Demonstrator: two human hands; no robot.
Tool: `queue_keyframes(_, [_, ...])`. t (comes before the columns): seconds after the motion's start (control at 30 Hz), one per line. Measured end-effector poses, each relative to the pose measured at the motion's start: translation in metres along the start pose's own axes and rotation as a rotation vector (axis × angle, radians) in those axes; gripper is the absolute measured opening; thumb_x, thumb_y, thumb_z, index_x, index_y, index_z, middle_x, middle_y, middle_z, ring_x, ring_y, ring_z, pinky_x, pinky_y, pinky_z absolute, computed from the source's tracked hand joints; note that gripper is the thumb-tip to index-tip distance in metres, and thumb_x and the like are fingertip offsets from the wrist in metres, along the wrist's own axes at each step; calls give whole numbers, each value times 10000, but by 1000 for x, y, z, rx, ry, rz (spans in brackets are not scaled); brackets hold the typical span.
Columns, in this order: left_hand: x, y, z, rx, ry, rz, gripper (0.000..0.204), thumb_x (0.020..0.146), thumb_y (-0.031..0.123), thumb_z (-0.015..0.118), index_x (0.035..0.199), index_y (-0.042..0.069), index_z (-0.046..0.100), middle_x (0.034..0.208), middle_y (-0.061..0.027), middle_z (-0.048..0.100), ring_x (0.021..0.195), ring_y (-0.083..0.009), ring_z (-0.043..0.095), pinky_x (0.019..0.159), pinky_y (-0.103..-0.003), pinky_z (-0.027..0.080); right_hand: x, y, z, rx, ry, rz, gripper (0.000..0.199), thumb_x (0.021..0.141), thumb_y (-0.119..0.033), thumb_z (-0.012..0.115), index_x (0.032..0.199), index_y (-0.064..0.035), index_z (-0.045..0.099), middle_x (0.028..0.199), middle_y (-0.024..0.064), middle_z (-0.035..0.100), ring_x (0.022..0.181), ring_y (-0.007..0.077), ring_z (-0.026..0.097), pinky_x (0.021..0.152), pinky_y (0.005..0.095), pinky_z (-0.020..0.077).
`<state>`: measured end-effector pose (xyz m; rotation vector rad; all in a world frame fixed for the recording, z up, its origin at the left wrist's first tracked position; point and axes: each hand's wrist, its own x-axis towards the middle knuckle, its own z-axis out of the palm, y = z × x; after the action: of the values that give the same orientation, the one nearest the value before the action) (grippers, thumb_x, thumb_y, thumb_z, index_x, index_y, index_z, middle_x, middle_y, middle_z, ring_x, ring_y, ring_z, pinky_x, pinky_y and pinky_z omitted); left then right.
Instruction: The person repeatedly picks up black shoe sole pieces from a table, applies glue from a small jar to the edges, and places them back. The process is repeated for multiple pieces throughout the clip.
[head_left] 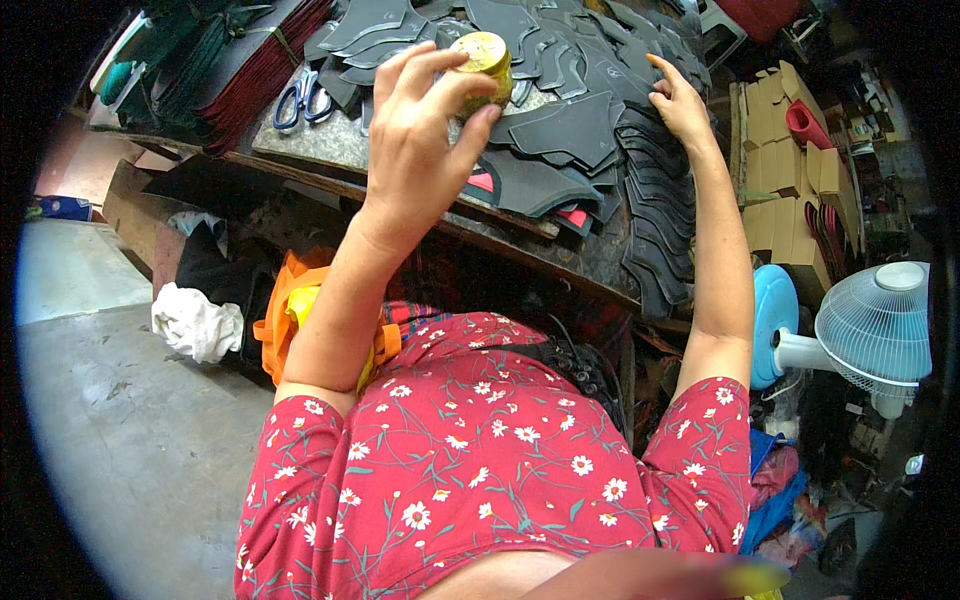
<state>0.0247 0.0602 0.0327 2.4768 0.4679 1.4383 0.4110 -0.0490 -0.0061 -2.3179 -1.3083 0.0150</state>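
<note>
A round yellow tin [481, 50] with a worn, stained surface stands out at the back of the worktable. My left hand [425, 130] has its fingers and thumb curled around the side of the tin. Beneath and around it lie many flat, dark grey cut pieces [560, 130], shaped with curves and points. My right hand [684, 108] is over the pieces at the right, index finger stretched out and the other fingers partly bent, with nothing visible in it. A row of overlapping curved grey pieces [655, 215] runs down near my right forearm.
Blue-handled scissors [303, 100] lie on the table's left side, near bundled dark red and green material [265, 80]. Right of the table stand cardboard boxes [785, 180] and a blue-and-white fan [870, 330]. An orange bag [285, 310] and white cloth [197, 322] hang below the table edge.
</note>
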Motion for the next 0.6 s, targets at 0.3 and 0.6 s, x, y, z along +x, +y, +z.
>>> queue_keyframes(0.3, [20, -40, 43, 83, -28, -28, 439, 820, 323, 753, 1171, 70, 683, 1194, -147, 643, 1111, -354, 548, 977, -430, 464, -26, -62, -15, -389, 151, -151, 659, 815, -212, 701, 1436, -265, 485, 1146, 53, 672, 1089, 278, 615, 922, 431, 517])
queue_keyframes(0.6, [17, -52, 56, -313, 136, -372, 254, 935, 223, 650, 1089, 29, 706, 982, -194, 710, 928, -366, 674, 846, -418, 527, -29, -177, -21, -211, -39, -699, 456, 812, -375, 766, 1226, -195, 700, 1184, 81, 666, 1165, 251, 579, 967, 384, 472])
